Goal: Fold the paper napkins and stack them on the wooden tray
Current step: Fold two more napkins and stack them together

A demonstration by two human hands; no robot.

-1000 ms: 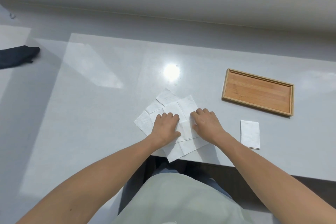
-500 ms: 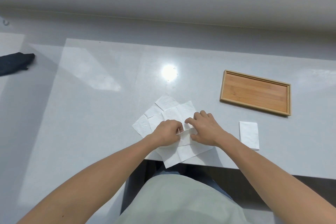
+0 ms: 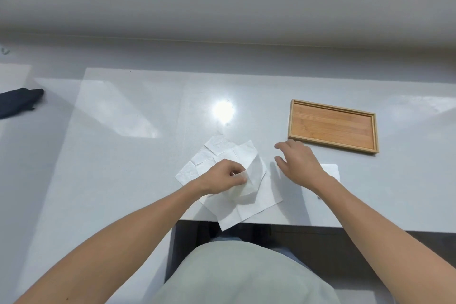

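Note:
Several unfolded white paper napkins (image 3: 219,153) lie overlapping near the table's front edge, one corner hanging over it. My left hand (image 3: 223,176) pinches the top napkin (image 3: 254,175) and lifts it off the pile, so it curls upward. To the right of the pile, my right hand (image 3: 297,163) hovers open above the table, holding nothing. A folded napkin (image 3: 332,171) lies partly hidden behind my right wrist. The wooden tray (image 3: 333,126) sits at the right rear with nothing in it.
The white glossy table (image 3: 123,155) has a bright lamp reflection (image 3: 223,110) near its middle. A dark cloth (image 3: 18,101) lies on the surface at the far left. The table's front edge runs just below the napkin pile.
My left hand has pinched the top napkin and raised it. My right hand has let go of the pile and moved right, toward the tray, with fingers spread.

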